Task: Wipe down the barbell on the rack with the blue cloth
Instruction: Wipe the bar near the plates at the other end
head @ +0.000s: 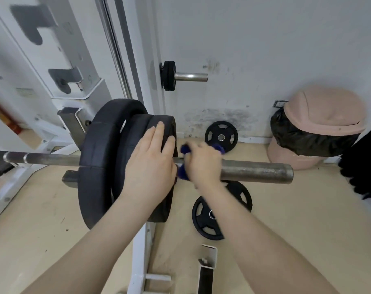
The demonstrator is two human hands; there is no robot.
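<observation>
A white steel rack (59, 60) rises at the left of a gym corner, its uprights fitted with grey hooks, against a scuffed pale wall (265, 49). Across the middle runs the barbell (256, 171), lying level on the rack, its worn grey sleeve pointing right and ending free in the air above the tan floor (286, 230). Three black weight plates (97, 158) are stacked on the sleeve, the largest innermost. A pink swing-lid bin (320, 115) lined with a black bag stands in the corner at right.

The left hand (148, 164) lies flat on the edge and face of the outermost plate, fingers straight and together, pressing against it. Just beside it, the right hand (203, 164) is wrapped over the sleeve right next to the plates, fingers curled around the blue cloth (182, 172), which is bunched between palm and bar; bits of blue show above and below the knuckles. This hand is blurred.

On the floor beneath the sleeve lie two small black plates (210, 217), one overlapping the other, and a third (221, 135) leans at the wall's base. A short storage peg (191, 77) with two small black discs juts from an upright behind. A red object at the far left edge is too cropped to identify.
</observation>
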